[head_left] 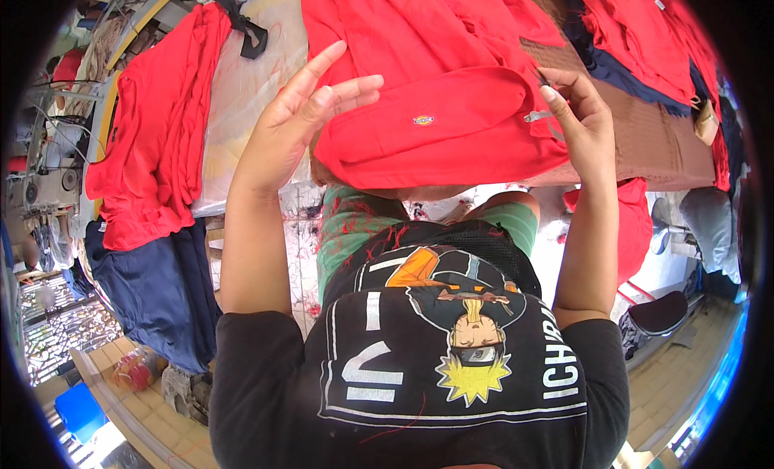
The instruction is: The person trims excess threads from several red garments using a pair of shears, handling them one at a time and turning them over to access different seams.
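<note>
Red garment (468, 142) before you, spread along the near edge of the brown table (661, 153), small oval patch (423, 120) facing up. Your left hand (290, 118) is released, fingers spread, above the garment's left side. Your right hand (587, 118) is curled at its right side, thumb and forefinger by a small dark piece; cannot tell whether they grasp it. Red clothes (161, 130) and navy cloth (153, 295) off to your left; more red garments (637, 45) toward the table's far right corner.
</note>
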A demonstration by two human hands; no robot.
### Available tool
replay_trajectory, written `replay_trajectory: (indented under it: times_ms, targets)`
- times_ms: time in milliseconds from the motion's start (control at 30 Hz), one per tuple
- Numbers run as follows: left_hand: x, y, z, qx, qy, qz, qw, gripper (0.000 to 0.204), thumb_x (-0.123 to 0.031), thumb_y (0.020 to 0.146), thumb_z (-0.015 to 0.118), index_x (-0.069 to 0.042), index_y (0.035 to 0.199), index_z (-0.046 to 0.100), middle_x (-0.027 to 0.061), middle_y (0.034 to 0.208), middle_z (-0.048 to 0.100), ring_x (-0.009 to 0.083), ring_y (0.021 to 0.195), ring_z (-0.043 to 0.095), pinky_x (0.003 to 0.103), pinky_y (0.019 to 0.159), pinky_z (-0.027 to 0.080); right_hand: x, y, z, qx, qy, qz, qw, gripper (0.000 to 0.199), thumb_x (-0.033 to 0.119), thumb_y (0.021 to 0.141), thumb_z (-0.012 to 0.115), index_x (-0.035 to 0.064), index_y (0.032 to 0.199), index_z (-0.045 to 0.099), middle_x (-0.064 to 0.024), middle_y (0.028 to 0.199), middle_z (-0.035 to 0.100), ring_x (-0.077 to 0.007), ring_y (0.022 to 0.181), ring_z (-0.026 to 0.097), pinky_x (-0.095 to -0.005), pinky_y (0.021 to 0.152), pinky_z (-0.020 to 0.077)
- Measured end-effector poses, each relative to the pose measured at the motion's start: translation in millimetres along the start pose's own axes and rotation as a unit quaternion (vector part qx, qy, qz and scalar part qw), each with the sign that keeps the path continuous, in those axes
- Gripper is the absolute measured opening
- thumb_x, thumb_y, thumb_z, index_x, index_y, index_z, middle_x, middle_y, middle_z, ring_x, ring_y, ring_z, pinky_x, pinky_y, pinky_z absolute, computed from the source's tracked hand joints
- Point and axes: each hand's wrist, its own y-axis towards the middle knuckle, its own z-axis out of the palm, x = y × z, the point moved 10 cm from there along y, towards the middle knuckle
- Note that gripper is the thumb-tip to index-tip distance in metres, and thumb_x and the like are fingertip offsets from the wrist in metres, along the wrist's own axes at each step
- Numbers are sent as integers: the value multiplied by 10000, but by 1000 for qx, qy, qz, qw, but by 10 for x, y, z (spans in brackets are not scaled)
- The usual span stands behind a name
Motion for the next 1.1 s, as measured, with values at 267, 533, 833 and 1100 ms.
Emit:
replay_trajectory:
  times_ms: [267, 533, 833, 1100]
  targets:
    - [830, 97, -455, -145, 570, -46, 807, 665, -279, 849, 722, 14, 1361, 415, 228, 1252, 564, 301, 1184, 542, 355, 997, 411, -78, 36, -163, -17, -30, -1, 999, 216, 99, 889, 673, 28, 1091, 643, 52, 768, 563, -23, 667, 470, -183, 576, 383]
    - [-716, -426, -1849, -423, -71, 273, 861, 307, -218, 975, 526, 22, 1167, 541, 122, 1129, 589, 259, 1040, 605, 416, 853, 543, 395, 203, -775, -17, -2, -16, 1000, 153, 146, 912, 656, 34, 1011, 625, 41, 883, 608, -27, 797, 533, -193, 716, 453]
    - [-304, -765, -2042, -530, 240, 197, 789, 399, -209, 960, 575, 14, 1282, 501, 124, 1314, 508, 232, 1213, 483, 348, 1054, 359, -266, 791, -207, 89, -102, 77, 988, 146, 153, 954, 583, 50, 977, 683, 28, 790, 613, -63, 784, 541, -238, 596, 487]
    - [496, -437, 29, -172, 490, 76, 851, 457, -233, 810, 723, -59, 1208, 580, 134, 1210, 556, 309, 1138, 501, 419, 983, 378, -287, 1804, 1332, 81, -160, -164, 970, 200, 129, 890, 637, 73, 1078, 675, -113, 1132, 623, -242, 911, 666, -332, 622, 592]
